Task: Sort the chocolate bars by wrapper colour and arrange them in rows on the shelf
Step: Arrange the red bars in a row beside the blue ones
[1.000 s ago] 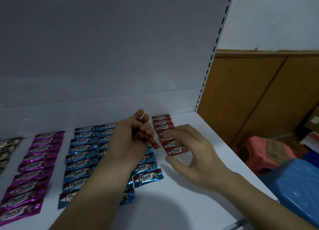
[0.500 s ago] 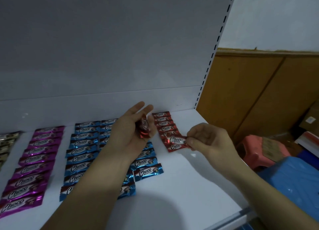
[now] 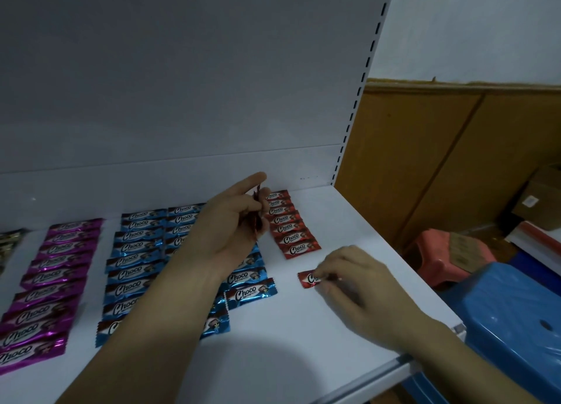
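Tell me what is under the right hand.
A red bar lies on the white shelf under the right hand; its left end shows, while the fingers cover the rest.

Magenta bars (image 3: 57, 270), blue bars (image 3: 136, 252), red bars (image 3: 288, 224), white shelf (image 3: 349, 221).

Glossy foil wrappers on the chocolate bars (image 3: 291, 236) lie on a smooth, matt white shelf (image 3: 303, 343).

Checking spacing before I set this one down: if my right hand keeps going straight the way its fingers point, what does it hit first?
The right hand, pinching a red bar, points left across bare shelf. First in line looks like the nearest blue bar, though depth is uncertain.
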`<state>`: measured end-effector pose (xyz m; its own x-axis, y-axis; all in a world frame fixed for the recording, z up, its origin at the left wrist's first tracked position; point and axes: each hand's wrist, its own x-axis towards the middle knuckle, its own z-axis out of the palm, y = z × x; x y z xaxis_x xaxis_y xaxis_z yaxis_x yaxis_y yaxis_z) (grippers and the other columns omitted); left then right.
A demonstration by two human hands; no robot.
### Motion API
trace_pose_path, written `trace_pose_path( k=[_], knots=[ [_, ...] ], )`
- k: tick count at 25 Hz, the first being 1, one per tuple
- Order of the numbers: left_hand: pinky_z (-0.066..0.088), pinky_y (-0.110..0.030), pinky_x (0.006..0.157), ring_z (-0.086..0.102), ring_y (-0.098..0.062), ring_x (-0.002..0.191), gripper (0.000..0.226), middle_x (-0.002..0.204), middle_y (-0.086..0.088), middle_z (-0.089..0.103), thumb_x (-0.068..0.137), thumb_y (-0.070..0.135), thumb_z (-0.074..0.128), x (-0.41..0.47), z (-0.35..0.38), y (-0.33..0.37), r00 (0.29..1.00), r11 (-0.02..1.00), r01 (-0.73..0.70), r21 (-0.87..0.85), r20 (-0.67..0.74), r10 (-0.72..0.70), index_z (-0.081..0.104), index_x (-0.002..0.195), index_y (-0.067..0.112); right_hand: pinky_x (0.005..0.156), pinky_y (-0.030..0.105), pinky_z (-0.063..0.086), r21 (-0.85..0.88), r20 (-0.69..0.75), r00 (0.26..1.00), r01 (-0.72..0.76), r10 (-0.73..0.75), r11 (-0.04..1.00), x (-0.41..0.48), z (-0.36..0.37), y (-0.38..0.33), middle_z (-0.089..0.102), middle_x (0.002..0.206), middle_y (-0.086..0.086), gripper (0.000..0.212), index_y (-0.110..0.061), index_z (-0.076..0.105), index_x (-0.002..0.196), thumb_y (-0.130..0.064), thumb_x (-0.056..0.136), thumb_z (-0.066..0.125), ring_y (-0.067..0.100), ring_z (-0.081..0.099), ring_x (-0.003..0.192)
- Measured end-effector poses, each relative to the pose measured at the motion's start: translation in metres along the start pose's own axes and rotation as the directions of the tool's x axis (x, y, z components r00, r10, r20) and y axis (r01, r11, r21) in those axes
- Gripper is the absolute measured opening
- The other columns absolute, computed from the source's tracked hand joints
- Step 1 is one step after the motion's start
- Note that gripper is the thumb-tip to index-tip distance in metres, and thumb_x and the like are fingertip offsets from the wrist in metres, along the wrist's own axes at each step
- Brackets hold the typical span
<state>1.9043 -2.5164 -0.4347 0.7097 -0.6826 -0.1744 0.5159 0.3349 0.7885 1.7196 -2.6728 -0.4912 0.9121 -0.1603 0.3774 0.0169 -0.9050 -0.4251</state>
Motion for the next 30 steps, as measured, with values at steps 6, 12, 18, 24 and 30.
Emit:
trace_pose_path(
  k=[6,12,18,24,30],
  knots=[
    [0.057,-0.022,0.064,0.067,-0.016,0.092,0.045,0.108,-0.013,0.069,0.095,-0.008,0.053,0.001,0.000,-0.001,0.998,0.997,-0.018,-0.077,-0.055,0.013,0.058,0.137,0.009,0.097,0.016,0.043,-0.121,0.137,0.990,0.040,-0.023,0.992,-0.001,0.003,0.002,0.050,0.126,-0.024,0.032,-0.033,0.062,0.126,-0.045,0.102,0.044,-0.001,0.046,0.120],
    [0.060,-0.024,0.067,0.073,-0.014,0.086,0.037,0.098,-0.009,0.075,0.094,-0.002,0.059,0.001,-0.002,-0.002,0.999,0.981,0.013,-0.192,-0.050,-0.022,0.063,0.130,0.006,0.103,0.018,0.041,-0.136,0.169,0.986,0.038,-0.014,0.990,0.000,0.002,-0.001,0.046,0.137,-0.022,0.042,-0.033,0.056,0.135,-0.049,0.102,0.036,-0.003,0.038,0.128],
    [0.061,-0.032,0.081,0.071,-0.023,0.094,0.015,0.099,-0.016,0.074,0.096,0.002,0.058,-0.002,0.003,-0.003,0.993,0.981,0.091,-0.169,-0.063,-0.103,0.067,0.107,0.001,0.104,0.021,0.042,-0.126,0.164,0.986,0.041,-0.020,0.991,0.001,0.002,-0.001,0.043,0.142,-0.022,0.044,-0.035,0.051,0.139,-0.051,0.100,0.038,0.000,0.039,0.131],
    [0.055,-0.025,0.046,0.070,-0.020,0.072,0.018,0.095,-0.015,0.072,0.096,0.007,0.060,-0.008,0.009,-0.008,0.987,0.988,0.157,0.010,-0.046,-0.156,0.065,0.114,0.004,0.071,0.020,0.053,0.553,-0.158,0.939,-0.173,0.306,0.815,0.044,-0.009,-0.028,0.071,0.103,-0.016,0.025,-0.026,0.066,0.109,-0.042,0.091,0.062,0.009,0.068,0.097],
    [0.028,-0.017,0.037,0.043,-0.004,0.047,0.016,0.089,-0.009,0.067,0.097,0.027,0.064,-0.004,0.004,-0.013,0.998,0.869,-0.027,0.494,-0.042,0.055,0.074,0.105,0.017,0.070,0.029,0.056,0.655,-0.123,0.919,-0.209,0.375,0.726,0.086,-0.011,-0.036,0.076,0.087,-0.005,0.011,-0.021,0.071,0.090,-0.016,0.085,0.078,0.013,0.073,0.081]
  ],
)
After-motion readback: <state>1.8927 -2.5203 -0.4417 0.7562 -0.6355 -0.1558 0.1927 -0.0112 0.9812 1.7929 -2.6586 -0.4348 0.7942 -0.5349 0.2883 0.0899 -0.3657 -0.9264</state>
